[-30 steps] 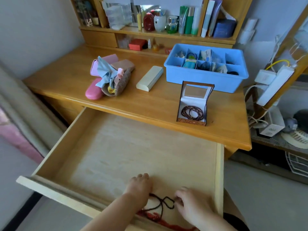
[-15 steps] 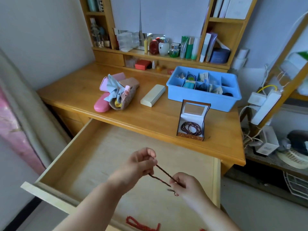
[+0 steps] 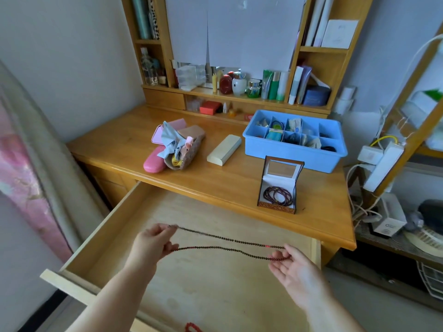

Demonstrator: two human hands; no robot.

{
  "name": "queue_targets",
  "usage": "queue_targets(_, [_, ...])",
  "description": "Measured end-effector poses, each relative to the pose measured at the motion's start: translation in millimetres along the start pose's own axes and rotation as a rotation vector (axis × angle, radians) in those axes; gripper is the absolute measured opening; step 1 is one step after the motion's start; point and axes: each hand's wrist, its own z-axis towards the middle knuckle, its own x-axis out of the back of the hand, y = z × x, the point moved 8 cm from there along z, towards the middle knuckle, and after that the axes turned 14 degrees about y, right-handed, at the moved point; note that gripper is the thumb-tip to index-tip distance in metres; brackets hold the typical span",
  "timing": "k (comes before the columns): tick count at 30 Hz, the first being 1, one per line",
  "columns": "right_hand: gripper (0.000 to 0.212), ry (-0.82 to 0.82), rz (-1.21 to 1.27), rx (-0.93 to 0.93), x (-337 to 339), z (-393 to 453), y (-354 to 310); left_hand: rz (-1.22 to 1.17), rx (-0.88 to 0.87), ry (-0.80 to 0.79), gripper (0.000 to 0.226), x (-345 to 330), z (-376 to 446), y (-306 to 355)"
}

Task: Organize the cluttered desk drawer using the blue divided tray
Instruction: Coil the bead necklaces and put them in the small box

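A long dark bead string [image 3: 223, 244] hangs stretched in a loop above the open wooden drawer [image 3: 203, 279]. My left hand [image 3: 153, 243] pinches its left end. My right hand [image 3: 291, 264] holds the right end, palm up, with the beads looped over its curled fingers. The blue divided tray [image 3: 293, 153] stands on the desk at the back right, with small items in several compartments. A red bead string [image 3: 191, 328] lies at the drawer's near edge, mostly cut off.
An open jewellery box [image 3: 278, 188] with coiled beads stands near the desk's front edge. A cream case [image 3: 224, 149], a pink case [image 3: 153, 162] and a pouch [image 3: 184, 152] stuffed with cloths lie further left. Shelves with bottles rise behind; cables and a power strip [image 3: 383, 166] hang at the right.
Both hands lifted the dark bead string out of the drawer, then moved apart and pulled it out into a long loop. The view has tilted up.
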Motion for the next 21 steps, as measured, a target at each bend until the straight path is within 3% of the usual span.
queue_targets(3, [0.028,-0.16,-0.058,0.089,-29,-21,-10,0.442,-0.388,-0.092,0.017,-24,-31,24])
queue_targets(5, [0.036,-0.269,-0.259,0.299,-51,-39,-22,0.64,-0.615,-0.265,0.016,-53,-65,37])
queue_targets(7, [0.035,-0.358,-0.478,0.478,-71,-58,-23,0.726,-0.716,-0.399,0.019,-78,-95,39])
queue_targets(10, [0.04,-0.445,-0.657,0.498,-86,-72,-7,0.673,-0.774,-0.427,0.021,-103,-119,46])
queue_targets(12, [0.04,-0.453,-0.686,0.41,-84,-71,3,0.597,-0.705,-0.379,0.025,-109,-111,53])
queue_targets(14, [0.028,-0.377,-0.583,0.231,-74,-65,7,0.527,-0.543,-0.353,0.032,-105,-89,51])
queue_targets(17, [0.022,-0.21,-0.241,-0.063,-54,-49,6,0.293,-0.07,-0.438,0.037,-85,-59,19])
queue_targets(21, [0.02,-0.113,-0.149,-0.046,-37,-36,-17,-0.146,0.346,-0.344,0.029,-49,-35,-21])
